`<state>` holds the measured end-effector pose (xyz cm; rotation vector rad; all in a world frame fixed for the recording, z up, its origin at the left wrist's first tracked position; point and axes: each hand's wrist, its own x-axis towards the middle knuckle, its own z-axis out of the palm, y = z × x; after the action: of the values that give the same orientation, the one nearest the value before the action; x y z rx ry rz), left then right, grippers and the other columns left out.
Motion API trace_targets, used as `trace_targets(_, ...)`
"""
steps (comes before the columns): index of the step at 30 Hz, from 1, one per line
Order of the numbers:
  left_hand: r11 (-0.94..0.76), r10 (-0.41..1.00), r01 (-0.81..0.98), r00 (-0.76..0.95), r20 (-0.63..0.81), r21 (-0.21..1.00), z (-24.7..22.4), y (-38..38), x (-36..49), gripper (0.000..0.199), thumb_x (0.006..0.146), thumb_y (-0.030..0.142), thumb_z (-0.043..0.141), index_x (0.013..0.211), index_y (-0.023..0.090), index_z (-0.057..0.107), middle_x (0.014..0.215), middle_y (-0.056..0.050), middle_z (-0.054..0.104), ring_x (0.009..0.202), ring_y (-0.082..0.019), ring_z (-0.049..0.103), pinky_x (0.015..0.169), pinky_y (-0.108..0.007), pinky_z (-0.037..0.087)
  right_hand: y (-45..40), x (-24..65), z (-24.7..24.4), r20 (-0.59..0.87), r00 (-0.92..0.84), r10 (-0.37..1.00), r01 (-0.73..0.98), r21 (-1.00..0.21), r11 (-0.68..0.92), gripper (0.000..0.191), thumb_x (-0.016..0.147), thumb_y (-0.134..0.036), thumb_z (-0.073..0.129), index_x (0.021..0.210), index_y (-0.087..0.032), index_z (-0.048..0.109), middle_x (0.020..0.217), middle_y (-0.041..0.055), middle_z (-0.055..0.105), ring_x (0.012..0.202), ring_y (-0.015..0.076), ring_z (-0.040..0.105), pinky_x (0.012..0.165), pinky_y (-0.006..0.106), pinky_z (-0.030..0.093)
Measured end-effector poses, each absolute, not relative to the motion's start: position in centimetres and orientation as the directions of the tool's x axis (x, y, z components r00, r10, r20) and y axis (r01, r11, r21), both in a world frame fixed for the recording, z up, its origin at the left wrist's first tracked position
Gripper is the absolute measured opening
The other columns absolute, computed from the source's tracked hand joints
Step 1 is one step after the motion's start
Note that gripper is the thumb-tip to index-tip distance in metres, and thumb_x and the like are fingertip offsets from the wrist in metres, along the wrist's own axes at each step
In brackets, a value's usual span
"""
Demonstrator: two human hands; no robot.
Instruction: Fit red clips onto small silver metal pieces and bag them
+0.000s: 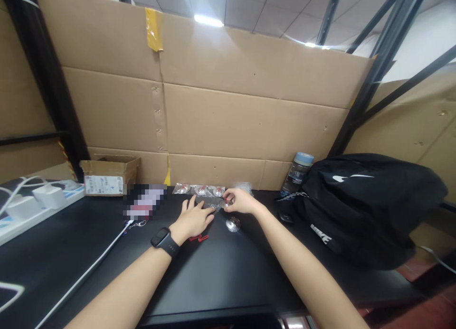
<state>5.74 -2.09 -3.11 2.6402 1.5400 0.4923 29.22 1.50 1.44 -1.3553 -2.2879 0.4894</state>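
Observation:
On the black table, my left hand (pixel 192 219) lies with its fingers spread at a clear plastic bag (pixel 211 203). My right hand (pixel 240 201) pinches a small shiny round item with a red part (pixel 226 203) at the right end of that bag. Just below my right hand rests another shiny round metal piece (pixel 232 224). Red small pieces (pixel 199 238) lie beside my left wrist, which wears a black watch. Behind the hands is a row of bagged round items with red parts (pixel 201 190). More clear plastic (pixel 244 186) shows behind my right hand.
An open cardboard box (pixel 107 177) stands at the back left, near a pixelated object (pixel 145 203) with a white cable. A power strip (pixel 67 201) with chargers is at far left. On the right are a bottle (pixel 296 174) and a black bag (pixel 359 210).

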Motion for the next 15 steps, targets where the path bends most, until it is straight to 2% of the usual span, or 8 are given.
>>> trace_targets(6,-0.507,0.857,0.841,0.470,0.210,0.189,-3.0,-2.1,5.4,0.045,0.097,0.053,0.038,0.132,0.043,0.062,0.141,-0.014,0.058,0.143,-0.051,0.026,0.105,-0.072,0.015,3.0,27.4,2.7,0.038,-0.457,0.889,0.841,-0.308,0.445,0.048,0.055,-0.025,0.086,0.101,-0.022,0.072,0.081,-0.0005,0.072,0.068,0.0153,0.064,0.060,0.022,0.042)
trace_targets(9,-0.523,0.850,0.827,0.487,0.203,0.206,-2.9,-2.1,5.3,0.042,0.096,0.052,0.040,0.132,0.045,0.062,0.142,-0.012,0.057,0.144,-0.049,0.025,0.107,-0.072,0.015,3.1,26.6,2.7,0.056,-0.453,0.890,0.864,-0.220,0.453,0.049,0.052,-0.026,0.087,0.099,-0.022,0.072,0.080,0.0012,0.071,0.069,0.0174,0.064,0.061,0.023,0.042)
trace_targets(15,-0.551,0.834,0.803,0.521,0.181,0.227,-2.9,-2.0,5.0,0.039,0.097,0.050,0.042,0.130,0.046,0.063,0.144,-0.011,0.055,0.145,-0.048,0.023,0.106,-0.073,0.016,2.8,25.7,2.1,0.182,-0.550,0.815,0.768,-0.274,0.579,0.048,0.059,-0.029,0.088,0.103,-0.019,0.071,0.091,0.0038,0.071,0.078,0.0193,0.066,0.071,0.026,0.046)
